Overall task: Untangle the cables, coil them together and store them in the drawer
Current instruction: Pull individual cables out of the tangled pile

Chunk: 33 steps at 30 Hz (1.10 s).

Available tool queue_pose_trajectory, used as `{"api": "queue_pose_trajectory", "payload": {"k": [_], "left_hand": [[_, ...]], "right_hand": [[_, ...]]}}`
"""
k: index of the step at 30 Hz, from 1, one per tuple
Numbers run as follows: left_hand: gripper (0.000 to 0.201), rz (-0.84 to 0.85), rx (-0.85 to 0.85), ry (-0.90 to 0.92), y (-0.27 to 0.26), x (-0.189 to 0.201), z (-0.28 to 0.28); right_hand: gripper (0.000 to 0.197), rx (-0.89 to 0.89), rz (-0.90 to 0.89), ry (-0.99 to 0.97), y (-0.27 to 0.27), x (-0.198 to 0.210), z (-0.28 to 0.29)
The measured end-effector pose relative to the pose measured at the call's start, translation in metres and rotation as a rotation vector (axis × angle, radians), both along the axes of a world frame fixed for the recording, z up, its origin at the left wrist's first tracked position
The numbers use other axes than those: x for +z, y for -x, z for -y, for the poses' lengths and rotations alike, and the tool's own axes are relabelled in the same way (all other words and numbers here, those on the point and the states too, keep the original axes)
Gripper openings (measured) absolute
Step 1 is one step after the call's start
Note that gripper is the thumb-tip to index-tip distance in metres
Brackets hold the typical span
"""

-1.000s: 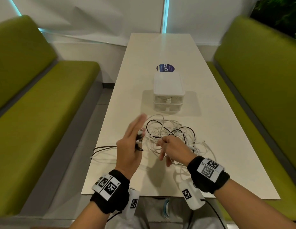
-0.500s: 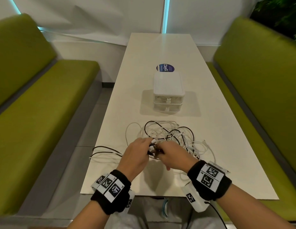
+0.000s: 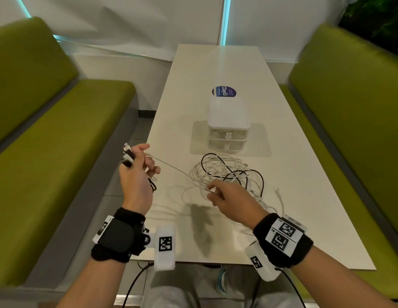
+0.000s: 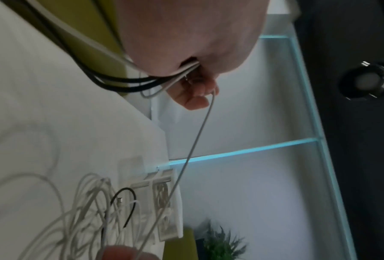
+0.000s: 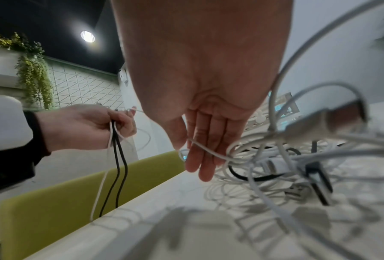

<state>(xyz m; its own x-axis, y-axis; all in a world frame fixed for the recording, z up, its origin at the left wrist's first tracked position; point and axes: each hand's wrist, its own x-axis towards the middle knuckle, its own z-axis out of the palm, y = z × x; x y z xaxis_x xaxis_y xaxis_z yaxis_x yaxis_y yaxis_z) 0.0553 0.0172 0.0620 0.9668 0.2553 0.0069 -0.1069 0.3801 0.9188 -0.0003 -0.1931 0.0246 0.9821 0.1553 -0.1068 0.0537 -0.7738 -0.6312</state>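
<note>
White and black cable ends (image 3: 127,156) sit bunched in my left hand (image 3: 135,174), fingers curled tight round them. One white strand (image 3: 171,168) runs taut to my right hand (image 3: 231,200), pinched at thumb and fingers. Beyond lies the tangle (image 3: 229,174) on the table (image 3: 304,196), near the closed drawers (image 3: 227,130).

A long white counter (image 3: 216,70) runs between two olive-green booth benches (image 3: 60,134) toward a white wall (image 3: 149,21). Teal light strips (image 3: 226,18) glow on the wall; a round ceiling lamp (image 5: 87,36) shines overhead.
</note>
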Motion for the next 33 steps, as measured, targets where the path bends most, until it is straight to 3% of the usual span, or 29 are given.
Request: {"api": "queue_pose_trajectory", "payload": {"k": [2,5,8,10,12,14,16,19,23,26,29,33], "left_hand": [[0.026,-0.072,-0.006,-0.041,-0.002,-0.01,-0.005],[0.027,-0.106,-0.08,-0.282,0.003,-0.023,-0.004],[0.032,0.06,-0.057,-0.431,0.013,-0.023,0.001],[0.052,0.207,-0.092,-0.524,0.019,-0.02,0.008],[0.076,0.25,-0.226,-0.588,0.024,-0.021,0.019],[0.085,0.206,-0.448,-0.616,0.029,-0.031,0.032],[0.088,0.25,-0.59,-0.884,0.032,-0.044,0.038],[0.076,0.333,-0.602,-1.289,0.032,-0.059,0.039],[0.04,0.283,-0.545,-1.513,0.03,-0.051,0.044],[0.029,0.312,-0.504,-1.535,0.028,-0.041,0.045],[0.031,0.33,-0.405,-1.426,0.027,-0.031,0.041],[0.043,0.38,-0.228,-1.211,0.022,-0.016,0.032]], "right_hand": [[0.015,0.016,-0.005,0.005,0.0,0.002,-0.001],[0.034,0.002,0.042,-0.003,0.0,0.002,0.0],[0.031,-0.054,0.058,-0.047,-0.001,0.003,0.002],[0.027,-0.07,0.029,-0.037,-0.004,0.004,0.001],[0.023,-0.073,0.008,-0.03,-0.006,0.005,-0.002],[0.021,-0.06,0.009,-0.017,-0.006,0.006,-0.005],[0.022,-0.03,0.011,0.001,-0.004,0.008,-0.009],[0.024,0.011,0.012,0.029,0.0,0.009,-0.008],[0.026,0.023,0.017,0.022,0.003,0.008,-0.008],[0.022,0.015,0.034,0.01,0.005,0.009,-0.009],[0.008,-0.026,0.061,0.012,0.002,0.004,-0.008],[0.018,-0.11,0.121,-0.037,-0.004,0.001,-0.003]]}}
